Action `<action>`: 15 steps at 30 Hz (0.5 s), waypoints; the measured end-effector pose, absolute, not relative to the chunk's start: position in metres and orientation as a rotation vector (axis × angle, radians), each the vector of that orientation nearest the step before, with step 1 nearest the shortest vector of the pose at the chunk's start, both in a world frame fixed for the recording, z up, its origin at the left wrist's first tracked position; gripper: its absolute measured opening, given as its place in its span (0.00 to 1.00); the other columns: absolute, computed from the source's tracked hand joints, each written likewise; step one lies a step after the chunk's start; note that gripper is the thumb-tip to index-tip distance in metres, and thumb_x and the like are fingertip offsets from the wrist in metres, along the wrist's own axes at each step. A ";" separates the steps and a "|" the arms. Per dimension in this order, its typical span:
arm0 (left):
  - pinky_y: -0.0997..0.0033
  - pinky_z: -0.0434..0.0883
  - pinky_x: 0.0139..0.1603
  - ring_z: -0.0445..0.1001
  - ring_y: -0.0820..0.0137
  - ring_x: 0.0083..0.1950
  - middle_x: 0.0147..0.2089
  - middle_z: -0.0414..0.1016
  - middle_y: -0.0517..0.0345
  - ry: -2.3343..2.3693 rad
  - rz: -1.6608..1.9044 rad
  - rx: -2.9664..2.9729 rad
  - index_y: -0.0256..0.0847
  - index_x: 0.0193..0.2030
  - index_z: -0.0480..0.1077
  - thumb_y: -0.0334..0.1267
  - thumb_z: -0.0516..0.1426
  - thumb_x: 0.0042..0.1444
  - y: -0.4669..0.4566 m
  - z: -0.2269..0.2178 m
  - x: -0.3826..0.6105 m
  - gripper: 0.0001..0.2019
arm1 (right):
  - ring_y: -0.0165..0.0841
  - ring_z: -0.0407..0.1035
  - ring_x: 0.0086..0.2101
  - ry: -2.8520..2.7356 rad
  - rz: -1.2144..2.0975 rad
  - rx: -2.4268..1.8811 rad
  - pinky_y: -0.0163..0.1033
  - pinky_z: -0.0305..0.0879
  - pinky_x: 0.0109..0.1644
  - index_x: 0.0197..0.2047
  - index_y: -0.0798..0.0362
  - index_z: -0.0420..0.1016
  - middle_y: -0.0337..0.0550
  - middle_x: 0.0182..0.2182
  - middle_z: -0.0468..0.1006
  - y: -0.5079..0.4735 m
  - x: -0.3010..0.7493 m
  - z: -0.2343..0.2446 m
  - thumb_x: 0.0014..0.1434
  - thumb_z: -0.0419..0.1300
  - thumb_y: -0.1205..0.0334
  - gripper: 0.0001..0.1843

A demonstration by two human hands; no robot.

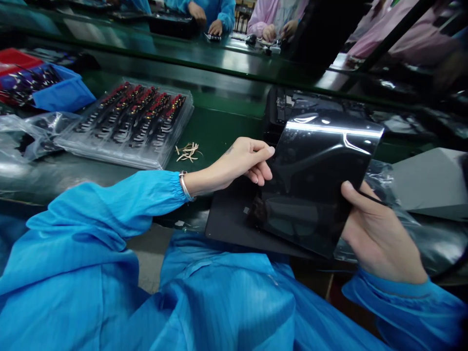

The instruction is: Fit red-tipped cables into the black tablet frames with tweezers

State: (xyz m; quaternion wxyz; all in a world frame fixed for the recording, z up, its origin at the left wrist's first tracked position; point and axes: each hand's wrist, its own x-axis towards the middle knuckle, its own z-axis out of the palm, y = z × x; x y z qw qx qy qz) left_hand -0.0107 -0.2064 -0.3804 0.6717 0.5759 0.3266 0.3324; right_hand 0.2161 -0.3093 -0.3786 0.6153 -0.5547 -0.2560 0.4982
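Observation:
A glossy black rectangular panel [310,180] is held tilted in front of me, with bright reflections across its upper part. My right hand [380,229] grips its right edge, thumb on the front face and fingers behind. At the panel's left edge is my left hand [252,161], thumb and forefinger pinched together and the other fingers curled. Whatever lies in that pinch is too small to make out. Under the panel lies a matte dark flat plate [228,219] with a small grey square mark, partly covered by the panel.
A clear tray [157,158] holds rows of small black parts with red tips. Thin tan strips [188,152] lie beside it. Further left stands a blue bin [66,92] of parts. A grey box [431,185] sits at right. Co-workers' hands [280,31] are across the bench.

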 end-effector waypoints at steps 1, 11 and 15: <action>0.85 0.67 0.21 0.74 0.79 0.19 0.24 0.78 0.57 0.735 0.750 1.288 0.34 0.31 0.68 0.34 0.52 0.74 -0.207 -0.381 -0.011 0.16 | 0.43 0.69 0.65 -0.586 1.145 -1.283 0.52 0.70 0.71 0.49 0.40 0.84 0.35 0.61 0.78 -0.311 0.215 -0.379 0.58 0.72 0.61 0.14; 0.85 0.66 0.19 0.73 0.78 0.18 0.22 0.77 0.57 0.719 0.738 1.282 0.36 0.29 0.65 0.31 0.52 0.73 -0.205 -0.381 -0.008 0.17 | 0.42 0.63 0.69 -0.623 1.122 -1.271 0.52 0.69 0.71 0.50 0.40 0.84 0.31 0.64 0.75 -0.324 0.206 -0.387 0.56 0.70 0.66 0.19; 0.85 0.67 0.20 0.73 0.79 0.19 0.23 0.77 0.57 0.712 0.727 1.296 0.36 0.28 0.65 0.30 0.52 0.73 -0.203 -0.385 -0.009 0.18 | 0.42 0.64 0.68 -0.633 1.131 -1.286 0.53 0.69 0.71 0.52 0.38 0.83 0.31 0.64 0.75 -0.326 0.207 -0.390 0.57 0.70 0.64 0.19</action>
